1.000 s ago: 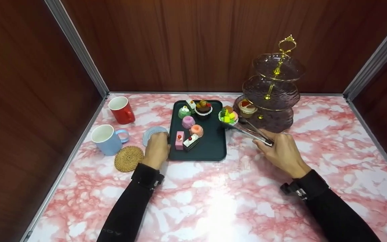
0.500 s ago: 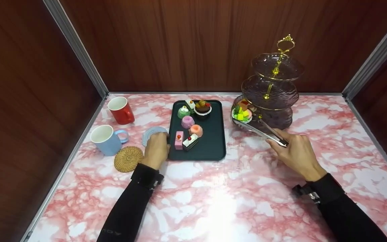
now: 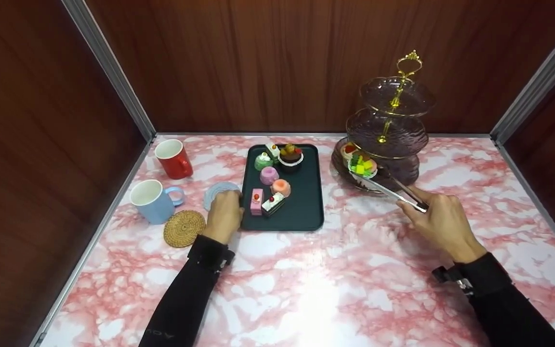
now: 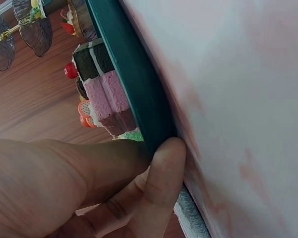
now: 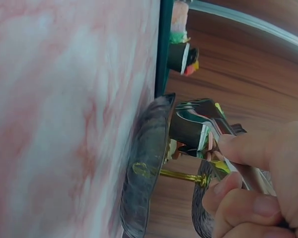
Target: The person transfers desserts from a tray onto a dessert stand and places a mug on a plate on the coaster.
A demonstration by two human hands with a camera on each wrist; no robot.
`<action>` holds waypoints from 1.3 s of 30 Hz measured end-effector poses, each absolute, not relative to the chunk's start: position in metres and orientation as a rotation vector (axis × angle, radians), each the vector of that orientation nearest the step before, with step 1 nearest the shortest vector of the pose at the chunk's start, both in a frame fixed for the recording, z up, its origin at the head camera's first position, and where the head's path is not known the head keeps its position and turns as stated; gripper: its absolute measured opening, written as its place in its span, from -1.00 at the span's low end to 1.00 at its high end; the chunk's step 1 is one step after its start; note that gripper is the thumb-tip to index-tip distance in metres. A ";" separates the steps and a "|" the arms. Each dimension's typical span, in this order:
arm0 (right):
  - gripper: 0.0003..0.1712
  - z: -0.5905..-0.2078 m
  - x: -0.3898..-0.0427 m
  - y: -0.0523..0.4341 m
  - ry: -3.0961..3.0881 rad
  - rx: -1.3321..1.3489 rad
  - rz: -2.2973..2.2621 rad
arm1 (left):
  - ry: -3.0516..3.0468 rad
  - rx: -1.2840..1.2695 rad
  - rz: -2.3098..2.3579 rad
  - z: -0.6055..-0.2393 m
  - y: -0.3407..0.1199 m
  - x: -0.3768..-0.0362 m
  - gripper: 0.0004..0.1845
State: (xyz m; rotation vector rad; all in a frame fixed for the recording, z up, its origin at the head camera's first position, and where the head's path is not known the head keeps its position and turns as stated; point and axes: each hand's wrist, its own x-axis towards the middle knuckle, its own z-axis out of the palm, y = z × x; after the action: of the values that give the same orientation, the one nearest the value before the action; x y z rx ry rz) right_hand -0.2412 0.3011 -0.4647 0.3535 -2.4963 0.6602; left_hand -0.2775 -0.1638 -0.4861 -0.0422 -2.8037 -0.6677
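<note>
My left hand (image 3: 225, 214) pinches the left edge of the dark green tray (image 3: 304, 207); thumb and finger close on its rim in the left wrist view. My right hand (image 3: 446, 224) holds metal tongs (image 3: 395, 194). Between the tongs' tips is a toy cupcake (image 3: 364, 166) with green and yellow topping, low over the bottom plate (image 3: 405, 171) of a three-tier cake stand (image 3: 386, 135). The right wrist view shows its dark cup (image 5: 186, 130) close over that plate. Just behind it on the plate sits a cupcake with red topping (image 3: 348, 148), partly hidden.
Several toy cakes lie on the tray, among them a pink cake slice (image 3: 257, 202) and a chocolate cupcake (image 3: 290, 156). To the left stand a red mug (image 3: 174, 159), a blue mug (image 3: 152, 202), a woven coaster (image 3: 185, 228) and a pale blue coaster (image 3: 217, 190).
My right hand has carried the cupcake in the tongs rightward from beside the tray to over the stand's bottom plate. My left hand has stayed at the tray's edge.
</note>
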 end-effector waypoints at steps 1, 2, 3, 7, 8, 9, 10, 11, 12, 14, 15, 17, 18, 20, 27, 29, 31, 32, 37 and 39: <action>-0.48 -0.465 -0.242 0.302 -2.502 0.351 0.657 | -2.803 -0.041 -0.667 -0.486 -0.164 -0.277 -0.76; -0.48 -0.465 -0.242 0.302 -2.509 0.350 0.656 | -2.804 -0.039 -0.664 -0.487 -0.165 -0.277 -0.77; -0.48 -0.465 -0.242 0.303 -2.514 0.351 0.656 | -2.805 -0.038 -0.661 -0.487 -0.165 -0.276 -0.76; -0.48 -0.466 -0.241 0.305 -2.537 0.335 0.663 | -2.822 -0.016 -0.656 -0.487 -0.165 -0.275 -0.76; -0.48 -0.466 -0.240 0.306 -2.543 0.328 0.667 | -2.827 -0.011 -0.657 -0.487 -0.165 -0.275 -0.75; -0.47 -0.465 -0.240 0.307 -2.547 0.320 0.669 | -2.831 -0.012 -0.656 -0.487 -0.165 -0.276 -0.75; -0.47 -0.465 -0.240 0.308 -2.553 0.309 0.672 | -2.834 -0.010 -0.655 -0.487 -0.164 -0.276 -0.77; -0.46 -0.465 -0.240 0.309 -2.557 0.299 0.672 | -2.836 -0.006 -0.656 -0.487 -0.164 -0.276 -0.78; -0.46 -0.464 -0.240 0.311 -2.563 0.286 0.672 | -2.834 -0.009 -0.656 -0.487 -0.164 -0.276 -0.78; -0.44 -0.463 -0.239 0.313 -2.582 0.257 0.678 | -2.833 -0.016 -0.655 -0.486 -0.164 -0.276 -0.80; -0.43 -0.462 -0.239 0.315 -2.594 0.239 0.680 | -2.834 -0.018 -0.655 -0.486 -0.164 -0.276 -0.81; -0.42 -0.460 -0.239 0.318 -2.614 0.206 0.682 | -2.837 -0.014 -0.661 -0.486 -0.164 -0.276 -0.80; -0.42 -0.459 -0.239 0.319 -2.624 0.190 0.685 | -2.840 -0.012 -0.664 -0.487 -0.164 -0.276 -0.80; -0.42 -0.458 -0.240 0.322 -2.633 0.167 0.685 | -2.845 -0.007 -0.672 -0.487 -0.164 -0.276 -0.79; -0.49 -0.456 -0.241 0.333 -2.628 0.132 0.657 | -2.844 -0.003 -0.679 -0.487 -0.163 -0.276 -0.80; -0.49 -0.456 -0.242 0.336 -2.631 0.115 0.655 | -2.845 -0.002 -0.680 -0.488 -0.163 -0.276 -0.80; -0.48 -0.457 -0.244 0.338 -2.630 0.097 0.653 | -2.843 -0.004 -0.678 -0.488 -0.163 -0.276 -0.81; -0.47 -0.458 -0.245 0.339 -2.627 0.089 0.655 | -2.839 -0.009 -0.678 -0.488 -0.163 -0.276 -0.80; -0.48 -0.461 -0.252 0.345 -2.598 0.067 0.668 | -2.811 -0.055 -0.628 -0.487 -0.163 -0.277 -0.78; -0.51 -0.462 -0.255 0.347 -2.586 0.060 0.673 | -2.810 -0.063 -0.615 -0.487 -0.163 -0.277 -0.77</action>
State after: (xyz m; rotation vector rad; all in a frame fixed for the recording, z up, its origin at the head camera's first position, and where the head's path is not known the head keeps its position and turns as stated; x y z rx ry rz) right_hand -0.2549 0.3472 -0.4624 0.0597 -2.5856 0.6731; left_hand -0.2775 -0.1632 -0.4868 -0.0634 -2.8099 -0.6155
